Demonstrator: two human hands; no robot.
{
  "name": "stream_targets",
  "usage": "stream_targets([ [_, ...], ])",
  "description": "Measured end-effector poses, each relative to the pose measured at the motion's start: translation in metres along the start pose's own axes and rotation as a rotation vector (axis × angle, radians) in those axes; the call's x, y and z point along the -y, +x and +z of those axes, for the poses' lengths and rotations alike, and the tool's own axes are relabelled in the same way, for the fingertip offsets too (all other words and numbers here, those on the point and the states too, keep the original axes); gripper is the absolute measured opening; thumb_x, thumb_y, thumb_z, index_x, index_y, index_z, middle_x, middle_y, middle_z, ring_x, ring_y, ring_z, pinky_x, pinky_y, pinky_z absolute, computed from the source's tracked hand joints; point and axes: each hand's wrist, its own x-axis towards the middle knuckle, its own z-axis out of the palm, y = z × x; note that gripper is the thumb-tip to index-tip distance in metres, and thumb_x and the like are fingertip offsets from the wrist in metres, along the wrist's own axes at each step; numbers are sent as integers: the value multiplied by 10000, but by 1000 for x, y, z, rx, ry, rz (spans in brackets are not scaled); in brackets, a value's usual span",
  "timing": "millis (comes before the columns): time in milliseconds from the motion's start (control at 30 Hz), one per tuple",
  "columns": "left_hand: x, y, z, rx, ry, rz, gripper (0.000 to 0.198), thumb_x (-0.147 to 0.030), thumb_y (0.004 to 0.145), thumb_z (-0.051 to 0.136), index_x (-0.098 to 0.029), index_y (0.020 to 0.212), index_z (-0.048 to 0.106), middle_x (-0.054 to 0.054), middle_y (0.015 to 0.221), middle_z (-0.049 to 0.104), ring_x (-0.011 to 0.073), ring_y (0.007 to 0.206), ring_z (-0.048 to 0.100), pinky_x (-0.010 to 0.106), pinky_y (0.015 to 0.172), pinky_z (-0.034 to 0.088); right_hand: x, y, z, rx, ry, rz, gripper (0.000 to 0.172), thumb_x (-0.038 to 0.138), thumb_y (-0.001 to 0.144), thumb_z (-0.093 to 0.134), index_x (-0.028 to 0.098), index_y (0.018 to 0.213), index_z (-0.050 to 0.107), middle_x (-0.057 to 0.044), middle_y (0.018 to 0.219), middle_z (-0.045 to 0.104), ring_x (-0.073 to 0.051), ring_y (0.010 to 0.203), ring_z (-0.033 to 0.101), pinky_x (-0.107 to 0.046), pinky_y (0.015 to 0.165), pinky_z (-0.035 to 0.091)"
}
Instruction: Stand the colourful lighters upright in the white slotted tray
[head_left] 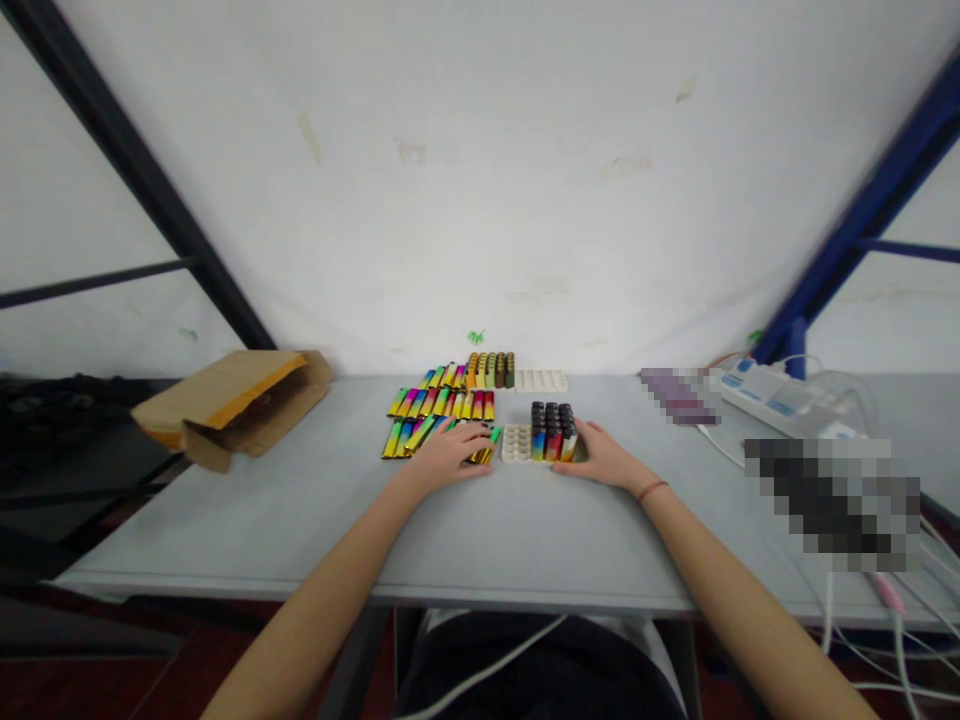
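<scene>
Shiny rainbow-and-gold metallic sleeves (442, 403) lie in rows left of centre. My left hand (448, 455) is over the right end of the nearest row, its fingers and thumb on either side of several sleeves. Just right of it, a white tray with round holes (516, 444) has bare holes at its left end. Black-topped lighters (553, 432) in several colours stand upright at its right end. My right hand (592, 456) curves around that end, thumb in front and fingers on the far side. The far fingertips are partly hidden.
Behind stand upright metallic sleeves (491, 370) beside a second white tray (542, 380). An opened brown paper package (232, 405) lies at the left. A phone (679, 396), a white power strip (772, 395), cables and a blurred dark object (825, 495) occupy the right.
</scene>
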Motion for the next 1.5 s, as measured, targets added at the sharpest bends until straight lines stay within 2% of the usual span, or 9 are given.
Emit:
stream_targets([
  [300, -1, 8, 10, -133, 31, -71, 342, -480, 908, 635, -252, 1151, 711, 101, 1316, 675, 280, 1284, 574, 496, 1169, 319, 0, 0, 0, -14, 15, -14, 803, 570, 743, 800, 166, 1389, 545, -177, 1277, 694, -356, 1161, 646, -552, 1060, 446],
  [467, -17, 40, 16, -217, -303, -114, 833, -585, 785, 744, -158, 1458, 505, 208, 1515, 516, 348, 1444, 436, 519, 1212, 314, 0, 0, 0, -21, 22, -40, 777, 556, 757, 786, 168, 1387, 548, -182, 1297, 690, -361, 1170, 647, -559, 1071, 440],
  [567, -28, 68, 20, -170, -547, -104, 960, -565, 702, 818, -140, 1484, 457, 221, 1503, 526, 374, 1420, 469, 525, 1182, 367, -2, 0, 2, -35, 9, -46, 786, 546, 750, 788, 173, 1396, 540, -180, 1301, 692, -365, 1175, 649, -575, 1091, 417],
  [733, -31, 90, 15, -4, -734, -52, 786, -457, 632, 881, -163, 1296, 578, 142, 1227, 700, 329, 1160, 660, 460, 1021, 516, -2, 1, 3, -21, 7, -39, 770, 540, 750, 788, 175, 1383, 544, -176, 1292, 699, -360, 1171, 652, -581, 1094, 409],
  [867, -27, 83, 12, -69, -844, -61, 675, -428, 716, 827, -176, 1272, 540, 125, 1225, 668, 283, 1168, 655, 397, 981, 528, 2, 0, 0, -11, 12, -37, 770, 546, 763, 779, 166, 1388, 538, -189, 1327, 677, -363, 1195, 639, -573, 1076, 427],
  [967, -26, 82, 22, -95, -768, -104, 603, -400, 764, 777, -174, 1263, 526, 94, 1142, 671, 257, 1079, 665, 400, 961, 532, 3, 0, 0, -14, 5, -27, 771, 548, 766, 777, 169, 1392, 535, -184, 1322, 680, -367, 1198, 640, -580, 1087, 418],
  [1133, -29, 89, 43, -182, -692, -76, 518, -319, 753, 746, -157, 1209, 561, 122, 1202, 657, 288, 1144, 616, 460, 1075, 468, -1, 0, 3, -22, -16, -29, 770, 554, 756, 781, 180, 1386, 546, -170, 1269, 712, -371, 1174, 660, -598, 1119, 390],
  [1233, -33, 88, 45, -160, -715, -80, 410, -363, 808, 701, -165, 1145, 578, 98, 1099, 676, 269, 1045, 645, 437, 1003, 513, -2, 0, 4, -20, -14, -32, 782, 559, 759, 779, 187, 1403, 536, -163, 1294, 704, -369, 1200, 652, -597, 1144, 367],
  [1500, -44, 89, 47, -286, -798, -153, 530, -345, 863, 639, -160, 1318, 442, 138, 1226, 635, 262, 1175, 606, 451, 1092, 459, -1, 0, 2, -2, -5, -23, 823, 565, 768, 773, 164, 1433, 498, -188, 1369, 661, -371, 1242, 623, -601, 1157, 342],
])
